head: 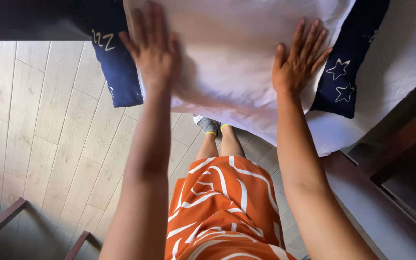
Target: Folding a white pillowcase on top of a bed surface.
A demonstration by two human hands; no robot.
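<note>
left hand (152,50): flat, fingers spread, grip wide, pressing white cloth pillow (232,58) at 11 o'clock | right hand (297,65): flat, grip wide, on pillow at 1 o'clock | pillow: overlies dark blue star-printed cushion (345,62) on white-sheeted bed (400,62) at 12 o'clock | pale wood plank floor (49,144) at 9 o'clock

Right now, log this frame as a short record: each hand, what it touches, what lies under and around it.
left hand: open, palm down, flat on the white pillow
right hand: open, fingers spread, flat on the same pillow
under the pillow: dark blue pillow with white stars, showing at both sides
bed: white sheet, dark wooden frame
floor: pale wood planks
clothing: orange skirt with white lines, grey sock
</note>
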